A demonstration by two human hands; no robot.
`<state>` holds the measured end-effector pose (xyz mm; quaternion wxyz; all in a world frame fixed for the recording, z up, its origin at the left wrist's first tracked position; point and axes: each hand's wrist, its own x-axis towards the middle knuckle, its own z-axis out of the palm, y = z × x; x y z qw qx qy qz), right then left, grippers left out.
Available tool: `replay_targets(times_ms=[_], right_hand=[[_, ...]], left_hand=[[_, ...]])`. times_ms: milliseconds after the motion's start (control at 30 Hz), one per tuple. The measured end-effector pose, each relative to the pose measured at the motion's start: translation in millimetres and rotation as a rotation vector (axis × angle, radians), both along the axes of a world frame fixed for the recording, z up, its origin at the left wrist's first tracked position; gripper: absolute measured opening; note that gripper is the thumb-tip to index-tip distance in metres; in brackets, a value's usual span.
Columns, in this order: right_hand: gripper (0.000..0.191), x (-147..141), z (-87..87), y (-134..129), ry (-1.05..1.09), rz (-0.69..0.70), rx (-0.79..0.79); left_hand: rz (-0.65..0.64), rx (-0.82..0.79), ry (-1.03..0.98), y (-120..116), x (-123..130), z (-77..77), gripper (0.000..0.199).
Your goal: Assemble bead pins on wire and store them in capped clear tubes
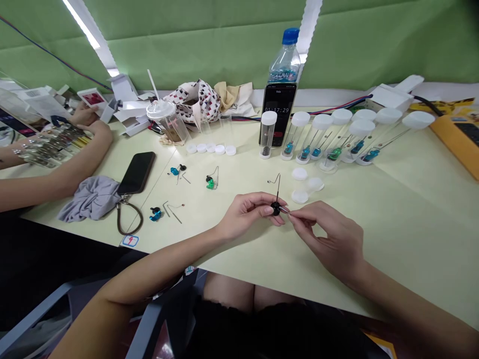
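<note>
My left hand (247, 212) is closed on a small black part (276, 208) between thumb and fingers. A thin bent wire (278, 185) rises from the top of that part and ends in a small tip. My right hand (333, 237) pinches a thin metal piece (285, 210), whose far end meets the side of the black part; its exact kind is too small to tell. Just beyond my hands lie several loose white caps (300, 196). To the left on the table are a green and black piece with wire (210, 183), and two blue and black pieces (156, 214) with small bent rods.
Several clear tubes with white caps (300, 119) stand at the back right, holding coloured parts. A phone (277, 114) showing a timer leans on a water bottle (285, 62). A lidded cup (168, 119), a dark phone (136, 172) and a co-worker's arms (75, 159) are left.
</note>
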<state>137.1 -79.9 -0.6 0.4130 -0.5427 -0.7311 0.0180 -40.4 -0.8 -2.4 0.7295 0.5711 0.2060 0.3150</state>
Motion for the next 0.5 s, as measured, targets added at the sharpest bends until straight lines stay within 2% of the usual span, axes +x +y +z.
replay_targets(times_ms=[200, 400, 500], right_hand=[[0.006, 0.5, -0.2, 0.1, -0.071, -0.007, 0.037], [0.009, 7.4, -3.0, -2.2, -0.336, -0.067, 0.179], [0.018, 13.1, -9.3, -5.0, -0.444, -0.056, 0.147]], left_hand=[[0.012, 0.018, 0.024, 0.1, -0.4, -0.3, 0.023], [0.030, 0.038, 0.057, -0.6, -1.3, 2.0, 0.021], [0.040, 0.024, 0.075, -1.1, -1.1, 1.9, 0.023]])
